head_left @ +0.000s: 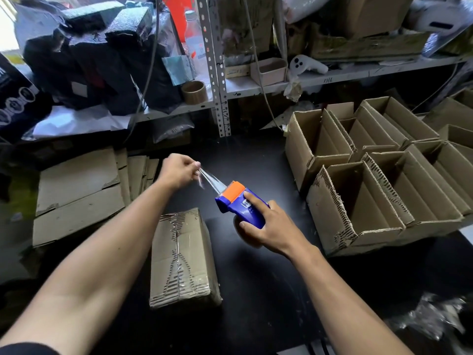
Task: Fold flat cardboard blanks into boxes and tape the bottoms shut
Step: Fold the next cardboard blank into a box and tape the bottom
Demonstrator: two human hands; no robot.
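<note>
Box (183,257) lies near-centre on tabletop (256,290), long axis near-to-far, below both hands. Left hand (179,171) pinches tape end (208,179); right hand (266,226) grips dispenser (242,204), just right of box.

I'm at a black worktable (256,160) set against a grey metal shelf rack (217,73) with a perforated upright. Daylight comes in from a window (7,26) at my far left, and dark bags (97,62) crowd the shelf
</note>
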